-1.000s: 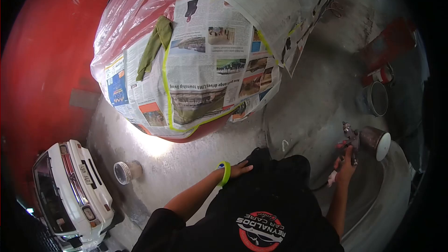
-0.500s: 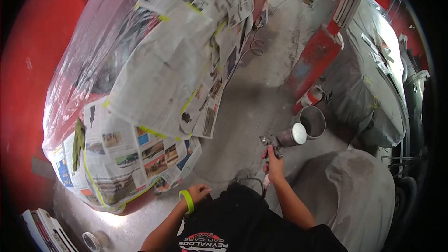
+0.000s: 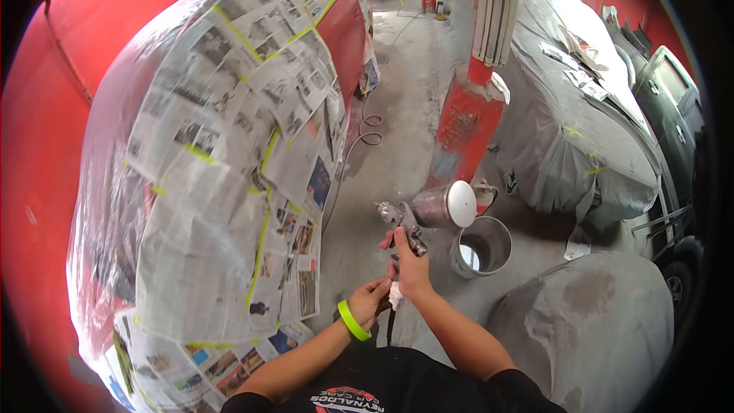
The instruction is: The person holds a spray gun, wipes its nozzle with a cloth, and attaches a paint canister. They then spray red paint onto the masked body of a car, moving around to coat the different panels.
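Note:
My right hand (image 3: 412, 266) is wrapped round the handle of a metal spray gun (image 3: 397, 216), whose nozzle points left. A cup with a white lid (image 3: 461, 204) is fixed to the gun and tilts to the right. My left hand (image 3: 368, 300), with a yellow-green wristband (image 3: 352, 321), has its fingers closed at the base of the handle, beside a whitish wrapped fitting (image 3: 395, 295). From that fitting a dark hose (image 3: 391, 326) runs down toward my body. Whatever the left fingertips pinch is too small to make out.
On the left stands a car covered with newspaper (image 3: 199, 260) and clear plastic (image 3: 107, 206). A red post (image 3: 466, 126) rises ahead, with a grey bucket (image 3: 501, 248) near its base. Grey covers drape a vehicle (image 3: 566, 115) and a rounded object (image 3: 589, 329). A coiled hose (image 3: 371, 138) lies on the floor.
The view has tilted up and shifted. My right hand has raised the spray gun and brought it left. My left hand has moved from beside my body to the base of the gun's handle.

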